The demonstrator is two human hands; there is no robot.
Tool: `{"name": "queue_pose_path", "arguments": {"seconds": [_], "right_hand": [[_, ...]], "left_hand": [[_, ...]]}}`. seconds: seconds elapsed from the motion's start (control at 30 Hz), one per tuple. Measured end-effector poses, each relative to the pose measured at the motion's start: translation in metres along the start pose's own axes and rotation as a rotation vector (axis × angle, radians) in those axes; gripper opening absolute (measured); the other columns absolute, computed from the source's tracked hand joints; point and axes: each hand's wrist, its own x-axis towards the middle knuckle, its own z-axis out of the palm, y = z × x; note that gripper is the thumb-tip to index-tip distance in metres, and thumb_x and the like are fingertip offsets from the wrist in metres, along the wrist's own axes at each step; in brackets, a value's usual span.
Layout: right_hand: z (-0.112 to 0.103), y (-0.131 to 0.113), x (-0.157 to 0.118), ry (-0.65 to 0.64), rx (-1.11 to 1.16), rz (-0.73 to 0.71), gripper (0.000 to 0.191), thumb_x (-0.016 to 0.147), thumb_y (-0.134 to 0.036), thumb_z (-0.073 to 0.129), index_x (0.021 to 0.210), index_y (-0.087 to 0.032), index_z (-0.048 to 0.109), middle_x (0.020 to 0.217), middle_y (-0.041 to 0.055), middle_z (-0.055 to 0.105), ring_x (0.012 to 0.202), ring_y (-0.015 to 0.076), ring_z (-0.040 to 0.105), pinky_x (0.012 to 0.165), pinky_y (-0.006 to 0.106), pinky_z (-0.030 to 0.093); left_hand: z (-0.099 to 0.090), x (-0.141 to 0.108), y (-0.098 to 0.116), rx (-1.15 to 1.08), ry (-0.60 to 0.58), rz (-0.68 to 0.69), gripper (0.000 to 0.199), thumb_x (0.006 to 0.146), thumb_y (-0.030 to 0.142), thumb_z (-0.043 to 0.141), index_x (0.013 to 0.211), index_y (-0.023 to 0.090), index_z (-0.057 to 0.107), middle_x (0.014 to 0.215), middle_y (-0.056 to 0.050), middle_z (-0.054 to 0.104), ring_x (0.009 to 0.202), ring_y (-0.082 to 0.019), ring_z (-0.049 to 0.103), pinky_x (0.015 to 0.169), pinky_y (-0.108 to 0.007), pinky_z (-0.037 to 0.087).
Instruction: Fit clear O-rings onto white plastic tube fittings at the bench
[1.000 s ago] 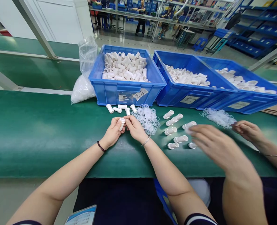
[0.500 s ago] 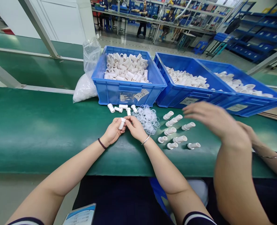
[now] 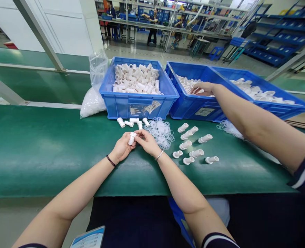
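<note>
A short white plastic fitting (image 3: pixel 132 138) is held in the fingers of my left hand (image 3: pixel 121 148), its flanged end up. My right hand (image 3: pixel 147 142) meets it from the right, thumb and fingertips pinched at the fitting's edge; whether a thin ring is between them is too small to tell. Just beyond my hands lie several loose white fittings (image 3: pixel 120 122). A pile of clear thin rings (image 3: pixel 161 132) lies beside my right hand. Farther right, several white fittings (image 3: pixel 196 153) stand on the green table (image 3: pixel 51 148).
Blue bins (image 3: pixel 142 100) of white parts line the table's back, beside a plastic bag (image 3: pixel 91 101). From the right, a co-worker's arm (image 3: pixel 255 117) reaches into the middle bin (image 3: pixel 185 106). Another ring pile (image 3: pixel 230 128) lies under that arm.
The co-worker's hand has moved from above the table into the middle bin, uncovering the second ring pile. My hands stay together at the fitting, which has turned slightly.
</note>
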Motion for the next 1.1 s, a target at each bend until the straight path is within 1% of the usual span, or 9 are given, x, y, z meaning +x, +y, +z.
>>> {"name": "queue_pose_path", "arguments": {"seconds": [0.13, 0.3, 0.47, 0.63, 0.73, 0.87, 0.93, 1.03, 1.1], "right_hand": [[0.001, -0.002, -0.002, 0.054, 0.054, -0.016, 0.027, 0.082, -0.037, 0.058, 0.102, -0.019, 0.054, 0.089, 0.0025, 0.060, 0.080, 0.0132, 0.059, 0.070, 0.028, 0.051], [0.005, -0.008, -0.008, 0.171, -0.233, -0.197, 0.013, 0.086, -0.032, 0.055, 0.089, -0.019, 0.057, 0.091, 0.0041, 0.059, 0.085, 0.0151, 0.058, 0.074, 0.029, 0.051], [0.005, -0.011, -0.011, 0.157, -0.321, -0.295, 0.012, 0.088, -0.028, 0.051, 0.090, -0.020, 0.060, 0.093, 0.0056, 0.060, 0.089, 0.0167, 0.057, 0.076, 0.030, 0.050], [0.005, -0.009, -0.011, 0.105, -0.397, -0.363, 0.016, 0.091, -0.025, 0.046, 0.096, -0.022, 0.061, 0.098, 0.0066, 0.059, 0.094, 0.0177, 0.056, 0.087, 0.035, 0.048], [0.005, -0.009, -0.011, 0.110, -0.408, -0.357, 0.018, 0.091, -0.024, 0.044, 0.100, -0.023, 0.061, 0.099, 0.0068, 0.058, 0.095, 0.0183, 0.056, 0.087, 0.036, 0.048], [0.005, -0.009, -0.011, 0.199, -0.335, -0.335, 0.019, 0.089, -0.024, 0.047, 0.106, -0.022, 0.056, 0.099, 0.0070, 0.059, 0.095, 0.0187, 0.056, 0.082, 0.035, 0.050], [0.005, -0.008, -0.011, 0.178, -0.317, -0.322, 0.019, 0.089, -0.025, 0.048, 0.107, -0.022, 0.054, 0.099, 0.0068, 0.059, 0.095, 0.0187, 0.057, 0.083, 0.036, 0.050], [0.007, -0.008, -0.012, 0.157, -0.284, -0.278, 0.019, 0.088, -0.027, 0.050, 0.105, -0.022, 0.054, 0.102, 0.0071, 0.058, 0.098, 0.0192, 0.056, 0.086, 0.037, 0.049], [0.010, -0.007, -0.011, 0.173, -0.176, -0.202, 0.026, 0.085, -0.032, 0.055, 0.109, -0.022, 0.051, 0.105, 0.0076, 0.057, 0.100, 0.0191, 0.056, 0.083, 0.036, 0.051]], "left_hand": [[0.002, -0.001, 0.003, -0.109, -0.069, -0.099, 0.022, 0.088, 0.037, 0.051, 0.087, 0.014, 0.052, 0.074, -0.002, 0.055, 0.053, -0.007, 0.048, 0.047, -0.020, 0.037], [0.003, -0.003, 0.003, -0.137, -0.043, -0.078, 0.013, 0.088, 0.029, 0.053, 0.084, 0.017, 0.049, 0.072, 0.000, 0.054, 0.053, -0.007, 0.047, 0.049, -0.020, 0.036], [0.004, -0.005, 0.000, -0.058, 0.000, 0.000, 0.015, 0.087, 0.031, 0.055, 0.087, 0.018, 0.046, 0.073, 0.001, 0.053, 0.058, -0.008, 0.049, 0.054, -0.020, 0.038], [0.002, -0.004, -0.007, 0.015, 0.071, 0.074, 0.016, 0.088, 0.031, 0.054, 0.095, 0.020, 0.044, 0.080, 0.001, 0.054, 0.064, -0.008, 0.051, 0.063, -0.022, 0.042], [0.002, -0.002, -0.009, 0.016, 0.092, 0.097, 0.019, 0.086, 0.027, 0.057, 0.098, 0.021, 0.043, 0.088, 0.001, 0.055, 0.069, -0.008, 0.052, 0.066, -0.023, 0.042], [0.003, -0.002, -0.009, 0.000, 0.096, 0.096, 0.020, 0.085, 0.024, 0.057, 0.100, 0.021, 0.044, 0.097, -0.001, 0.054, 0.075, -0.009, 0.054, 0.069, -0.024, 0.042], [0.004, -0.002, -0.008, 0.013, 0.107, 0.104, 0.023, 0.084, 0.025, 0.059, 0.100, 0.021, 0.044, 0.100, -0.002, 0.054, 0.077, -0.009, 0.054, 0.070, -0.024, 0.042], [0.004, -0.003, -0.009, 0.045, 0.113, 0.127, 0.032, 0.080, 0.027, 0.065, 0.102, 0.021, 0.042, 0.097, -0.001, 0.054, 0.078, -0.010, 0.055, 0.071, -0.025, 0.043], [0.005, -0.004, -0.010, 0.083, 0.103, 0.128, 0.040, 0.076, 0.028, 0.069, 0.104, 0.022, 0.041, 0.092, 0.000, 0.055, 0.075, -0.010, 0.055, 0.072, -0.025, 0.043]]}}
